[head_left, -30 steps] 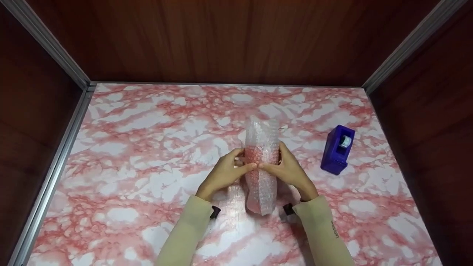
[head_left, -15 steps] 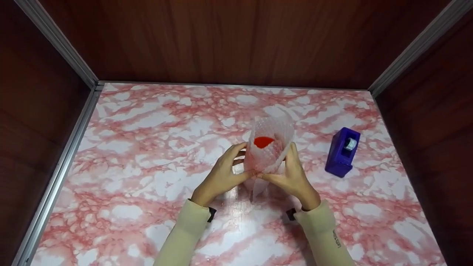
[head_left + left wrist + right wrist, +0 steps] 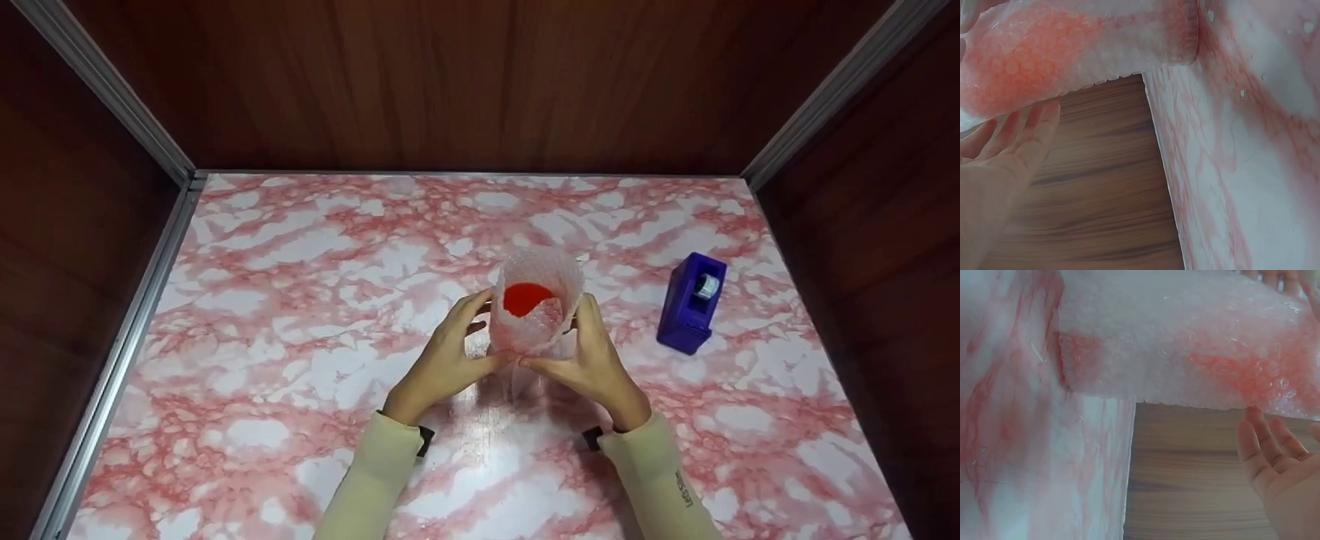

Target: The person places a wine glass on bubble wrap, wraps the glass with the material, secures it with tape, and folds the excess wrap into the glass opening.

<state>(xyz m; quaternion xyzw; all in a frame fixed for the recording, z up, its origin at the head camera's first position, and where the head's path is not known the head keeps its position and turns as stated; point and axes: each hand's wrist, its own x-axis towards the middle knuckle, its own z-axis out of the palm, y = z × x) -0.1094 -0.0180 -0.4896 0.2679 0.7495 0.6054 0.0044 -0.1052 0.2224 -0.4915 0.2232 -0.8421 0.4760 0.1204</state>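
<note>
A roll of bubble wrap stands upright on the table, its open top tilted toward the head camera. Inside shows a bright red thing; through the plastic in the left wrist view it looks goblet-shaped, wide above and narrowing to a stem and base. My left hand holds the wrap from the left, thumb across the front and fingers at the side. From the other side my right hand holds it likewise, the two thumbs nearly meeting. In the right wrist view, fingertips touch the wrap's lower edge.
A purple tape dispenser with a roll of clear tape stands to the right. The red-and-white marbled table is bounded by dark wood panels at the back and sides, with metal rails along the left and in the corners.
The wrapped roll has been tipped so its open top now faces the head camera, showing the red inside. Both hands have kept hold of it, and the opening has become rounder.
</note>
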